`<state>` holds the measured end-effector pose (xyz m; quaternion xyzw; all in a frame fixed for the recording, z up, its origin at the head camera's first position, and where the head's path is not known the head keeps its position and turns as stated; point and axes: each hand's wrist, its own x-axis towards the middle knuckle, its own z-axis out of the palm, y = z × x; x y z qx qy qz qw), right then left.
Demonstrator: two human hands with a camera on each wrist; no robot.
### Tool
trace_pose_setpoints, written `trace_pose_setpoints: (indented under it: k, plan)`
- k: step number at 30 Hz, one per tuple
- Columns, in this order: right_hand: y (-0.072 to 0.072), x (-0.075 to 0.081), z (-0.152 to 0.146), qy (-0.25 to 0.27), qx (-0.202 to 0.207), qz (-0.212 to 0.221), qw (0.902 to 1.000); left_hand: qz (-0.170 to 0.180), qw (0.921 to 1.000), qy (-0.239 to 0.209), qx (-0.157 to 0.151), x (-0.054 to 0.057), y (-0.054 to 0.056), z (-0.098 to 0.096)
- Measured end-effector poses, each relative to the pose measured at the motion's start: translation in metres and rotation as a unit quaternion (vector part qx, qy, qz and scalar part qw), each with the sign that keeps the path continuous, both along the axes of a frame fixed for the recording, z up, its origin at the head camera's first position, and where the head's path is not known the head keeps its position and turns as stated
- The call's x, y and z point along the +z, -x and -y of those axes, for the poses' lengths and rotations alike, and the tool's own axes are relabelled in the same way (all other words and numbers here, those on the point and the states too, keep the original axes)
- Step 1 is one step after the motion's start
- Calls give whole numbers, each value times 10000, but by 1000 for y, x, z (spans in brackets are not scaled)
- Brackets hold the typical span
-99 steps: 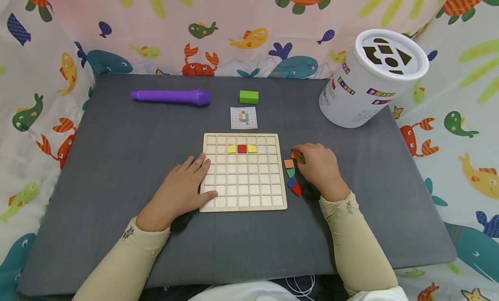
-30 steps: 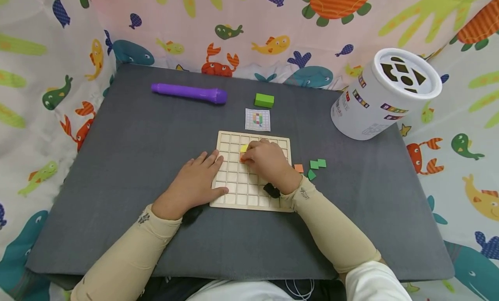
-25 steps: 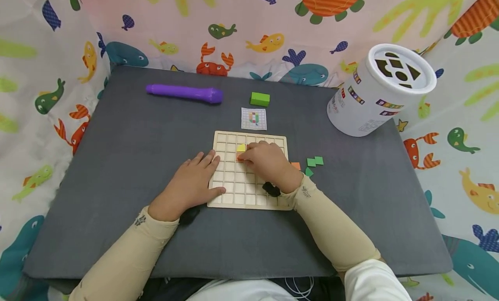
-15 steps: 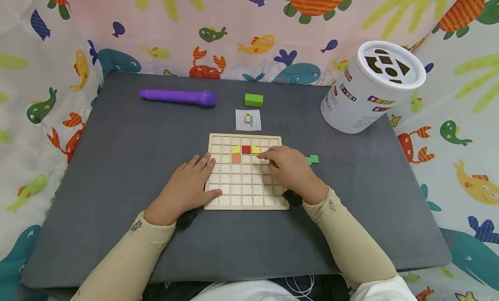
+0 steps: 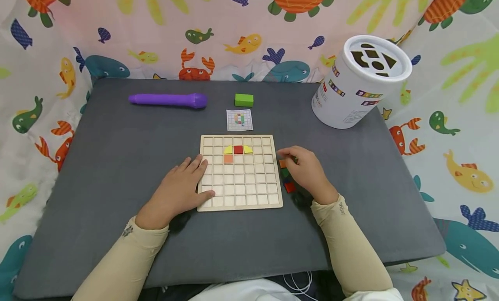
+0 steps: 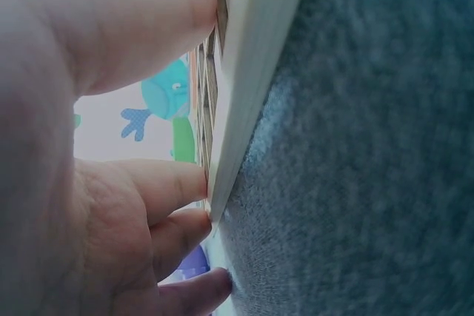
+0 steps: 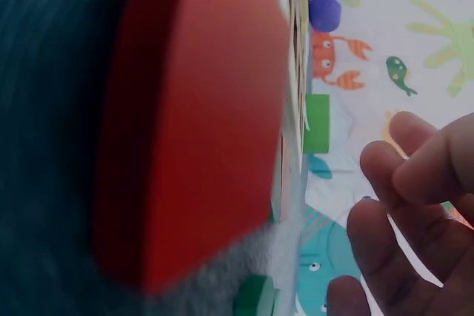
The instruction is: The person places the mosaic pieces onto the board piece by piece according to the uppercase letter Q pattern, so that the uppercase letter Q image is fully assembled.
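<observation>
My left hand [image 5: 177, 190] rests on the left edge of a wooden grid board [image 5: 249, 179], fingers straight and spread; in the left wrist view its fingertips [image 6: 194, 183] touch the board's rim. On the board, a red square tile [image 5: 238, 150] sits between a left yellow tile [image 5: 228, 150] and a right yellow tile [image 5: 247, 150]. An orange tile [image 5: 228, 159] lies below the left yellow one. My right hand [image 5: 309, 171], fingers loosely bent and empty, hovers over loose tiles right of the board: orange [image 5: 282, 163], green [image 5: 284, 173] and red [image 5: 290, 187]. It partly hides them.
Behind the board lies a small card [image 5: 234, 126] with a coloured grid pattern, and beyond it a green block [image 5: 244, 100]. A purple microphone-shaped stick [image 5: 167, 100] lies back left. The white bucket [image 5: 347, 101] with shaped holes in its lid stands back right.
My right hand has brought an orange tile from the right side, set it below the left yellow tile and let go, then moved back right over the loose tiles. The left hand stays on the board.
</observation>
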<state>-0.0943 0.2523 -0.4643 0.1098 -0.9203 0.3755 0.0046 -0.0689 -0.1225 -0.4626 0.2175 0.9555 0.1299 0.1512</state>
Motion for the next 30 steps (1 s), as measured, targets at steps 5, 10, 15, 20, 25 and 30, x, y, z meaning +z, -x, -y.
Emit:
trace_pose_setpoints:
  k: [5, 10, 15, 20, 25, 30]
  plan:
    - [4, -1, 5, 338, 35, 155, 9993, -41, 10000, -62, 60, 0, -3, 6]
    - [5, -2, 4, 295, 2, -15, 9996, -79, 9999, -99, 37, 1, -5, 8]
    - [5, -4, 2, 312, 6, -26, 9995, -57, 9999, -74, 36, 2, -5, 8]
    - [4, -4, 1, 445, -49, -18, 9990, 7, 10000, -52, 49, 1, -4, 7]
    - [2, -5, -2, 486, -69, -166, 9987, 41, 10000, -19, 36, -1, -1, 5]
    - [1, -5, -6, 529, 47, -339, 9980, 102, 9999, -1, 12, 0, 1, 2]
